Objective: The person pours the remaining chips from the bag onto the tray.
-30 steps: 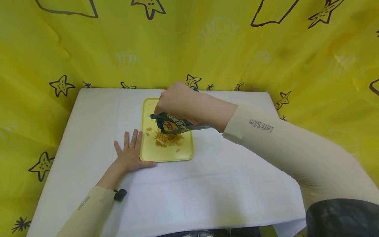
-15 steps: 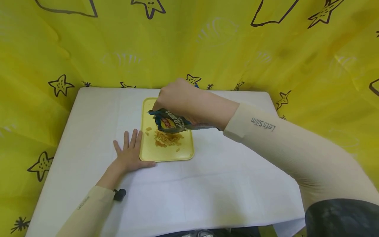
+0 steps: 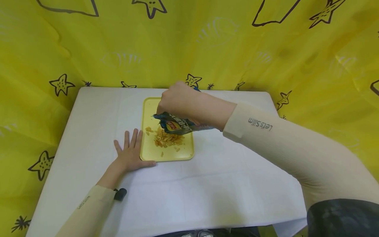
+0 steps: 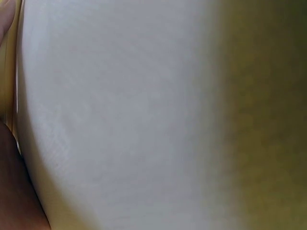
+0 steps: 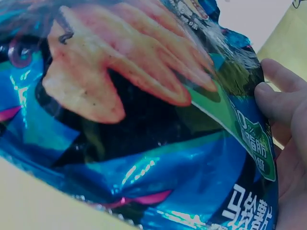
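A yellow rectangular tray point(image 3: 180, 155) lies on the table, bearing a loose pile of broken potato chips point(image 3: 165, 140). My left hand point(image 3: 129, 158) rests at its near left corner, fingers spread straight along the left side and thumb along the near edge. Above the tray, my right hand point(image 3: 179, 100) grips a blue Lay's chip bag point(image 3: 179, 125), tilted over the pile. In the right wrist view the chip bag point(image 5: 144, 143) shows printed chips, with my fingers and thumb point(image 5: 278, 103) pinching its edge. The bag's mouth is hidden in the head view.
A white cloth covers the table point(image 3: 237, 184). Behind it hangs a yellow curtain point(image 3: 177, 49) with drawn starfish. A small black device point(image 3: 120, 194) sits on my left wrist.
The chip pile has grown, with more pieces on the tray's left and near side. My right hand and the bag rose slightly, then came back down and a little to the right.
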Motion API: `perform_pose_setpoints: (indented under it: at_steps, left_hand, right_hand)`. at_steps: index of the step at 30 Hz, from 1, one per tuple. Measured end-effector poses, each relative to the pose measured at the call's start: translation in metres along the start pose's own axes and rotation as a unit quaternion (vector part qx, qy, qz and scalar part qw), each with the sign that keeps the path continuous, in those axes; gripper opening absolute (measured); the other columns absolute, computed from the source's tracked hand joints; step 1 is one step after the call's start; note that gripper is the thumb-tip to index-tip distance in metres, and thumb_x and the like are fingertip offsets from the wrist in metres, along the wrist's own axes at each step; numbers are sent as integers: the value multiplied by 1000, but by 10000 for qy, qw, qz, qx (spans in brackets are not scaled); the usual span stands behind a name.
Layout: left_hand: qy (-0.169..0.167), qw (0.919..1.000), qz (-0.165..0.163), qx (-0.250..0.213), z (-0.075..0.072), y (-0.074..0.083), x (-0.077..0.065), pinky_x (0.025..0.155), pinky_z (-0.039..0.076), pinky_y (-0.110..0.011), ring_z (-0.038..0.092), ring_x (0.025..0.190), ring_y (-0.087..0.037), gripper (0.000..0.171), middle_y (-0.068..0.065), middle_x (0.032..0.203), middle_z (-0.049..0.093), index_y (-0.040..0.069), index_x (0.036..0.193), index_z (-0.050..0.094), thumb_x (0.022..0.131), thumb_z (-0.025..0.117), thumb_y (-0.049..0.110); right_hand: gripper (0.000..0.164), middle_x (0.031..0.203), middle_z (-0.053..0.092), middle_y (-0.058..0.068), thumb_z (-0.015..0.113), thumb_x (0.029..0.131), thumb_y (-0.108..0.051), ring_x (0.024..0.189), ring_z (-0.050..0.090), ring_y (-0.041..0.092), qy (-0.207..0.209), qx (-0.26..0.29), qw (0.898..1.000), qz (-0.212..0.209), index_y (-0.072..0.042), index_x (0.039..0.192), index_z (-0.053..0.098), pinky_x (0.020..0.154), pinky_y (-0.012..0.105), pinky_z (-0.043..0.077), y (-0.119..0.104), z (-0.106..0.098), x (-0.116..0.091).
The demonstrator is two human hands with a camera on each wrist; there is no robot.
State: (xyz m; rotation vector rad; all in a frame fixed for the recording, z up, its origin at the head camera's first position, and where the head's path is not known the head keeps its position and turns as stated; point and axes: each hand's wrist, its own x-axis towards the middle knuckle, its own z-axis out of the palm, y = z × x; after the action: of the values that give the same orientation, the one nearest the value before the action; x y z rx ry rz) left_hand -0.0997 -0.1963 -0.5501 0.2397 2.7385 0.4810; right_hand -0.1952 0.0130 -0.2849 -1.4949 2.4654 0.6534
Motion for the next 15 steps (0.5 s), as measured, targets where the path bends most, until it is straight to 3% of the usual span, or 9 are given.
perform_pose_setpoints:
  at_steps: [6, 15]
  left_hand:
    - [26, 10000, 22, 27, 2, -2, 1, 98, -23, -78, -31, 145, -43, 145, -15, 165, -22, 10, 157, -18, 65, 58, 92]
    - [11, 10000, -6, -11, 3, -2, 3, 99, -24, -77, -31, 145, -42, 146, -14, 165, -22, 11, 157, -19, 64, 58, 92]
  right_hand:
    - [37, 110, 75, -5, 75, 91, -25, 84, 68, 15, 28, -67, 10000, 0, -41, 124, 70, 72, 39, 58, -1, 2, -1]
    - [42, 113, 74, -5, 75, 91, -23, 88, 69, 16, 102, -58, 9999, 0, -42, 128, 67, 71, 38, 58, -2, 0, -1]
